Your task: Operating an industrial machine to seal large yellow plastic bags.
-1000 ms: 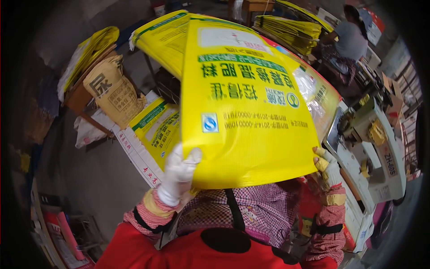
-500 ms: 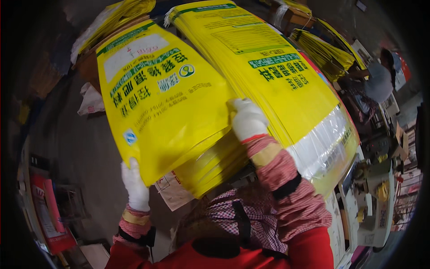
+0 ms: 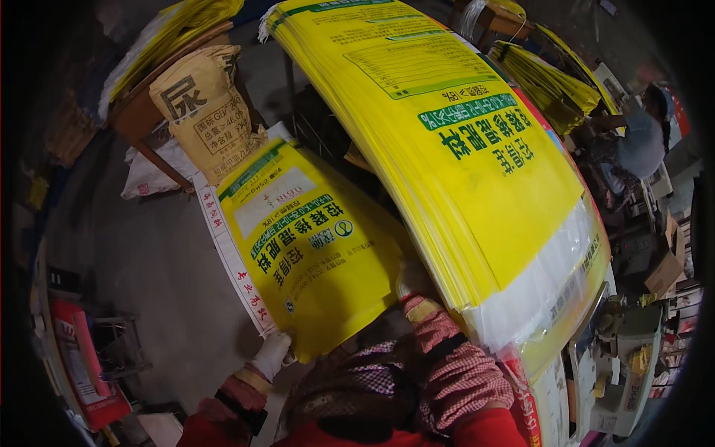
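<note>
A flat yellow woven bag point(image 3: 320, 305) with green and black print lies low in front of me, on top of a white bag with red print point(image 3: 216, 223). In a white glove, my left hand point(image 3: 271, 353) pinches its near left corner. My right hand point(image 3: 414, 280), gloved too and in shadow, is closed at the near right edge of the same bag; its fingertips are partly hidden. Just right of that hand rises a tall stack of matching yellow bags point(image 3: 506, 246), whose near end shows white and clear plastic.
Brown printed sacks point(image 3: 205, 112) stand beyond the bag, near a wooden table point(image 3: 134, 123) piled with yellow bags. More folded yellow bags point(image 3: 547, 86) lie at far right, near another person point(image 3: 644, 141). A pale green machine point(image 3: 629, 372) is at lower right; a red package point(image 3: 86, 365) at left.
The yellow bag has come down from beside the stack's top onto the white bag, both my hands moving lower with it. The brown sacks behind it have come into view.
</note>
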Available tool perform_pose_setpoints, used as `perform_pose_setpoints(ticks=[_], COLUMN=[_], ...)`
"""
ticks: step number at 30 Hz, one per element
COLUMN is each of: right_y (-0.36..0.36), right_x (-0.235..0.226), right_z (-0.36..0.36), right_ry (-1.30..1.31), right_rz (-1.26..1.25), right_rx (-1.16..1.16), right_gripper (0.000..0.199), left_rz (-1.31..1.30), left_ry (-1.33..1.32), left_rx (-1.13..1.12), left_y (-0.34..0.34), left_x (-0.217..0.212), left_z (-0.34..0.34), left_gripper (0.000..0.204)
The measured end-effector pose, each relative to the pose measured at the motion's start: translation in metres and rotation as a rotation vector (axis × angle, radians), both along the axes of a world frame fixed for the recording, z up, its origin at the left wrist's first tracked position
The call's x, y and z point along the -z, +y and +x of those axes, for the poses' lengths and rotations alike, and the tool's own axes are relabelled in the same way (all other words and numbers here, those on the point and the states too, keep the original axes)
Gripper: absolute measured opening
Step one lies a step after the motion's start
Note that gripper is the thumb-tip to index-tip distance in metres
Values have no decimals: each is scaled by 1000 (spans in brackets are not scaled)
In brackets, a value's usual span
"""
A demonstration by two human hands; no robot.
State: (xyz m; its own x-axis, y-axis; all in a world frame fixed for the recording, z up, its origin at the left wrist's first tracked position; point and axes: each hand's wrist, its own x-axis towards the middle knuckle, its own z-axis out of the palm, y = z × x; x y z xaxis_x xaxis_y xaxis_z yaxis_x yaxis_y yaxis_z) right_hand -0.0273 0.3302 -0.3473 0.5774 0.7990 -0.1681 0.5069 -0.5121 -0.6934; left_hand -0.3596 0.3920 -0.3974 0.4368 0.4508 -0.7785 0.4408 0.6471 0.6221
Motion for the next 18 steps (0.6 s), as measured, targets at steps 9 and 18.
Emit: perform_pose_setpoints(ticks=[9, 18], right_y=[-2, -54], right_x=[5, 7], right_z=[24, 7], right_ry=[197, 343], right_rz=[203, 419], right_rx=[-142, -207], right_gripper=[28, 31], left_rz=[201, 120], left_ry=[-12, 113], left_rx=[123, 54], left_y=[23, 18], left_x=[-58, -19], left_z=[59, 52], left_gripper=[23, 22])
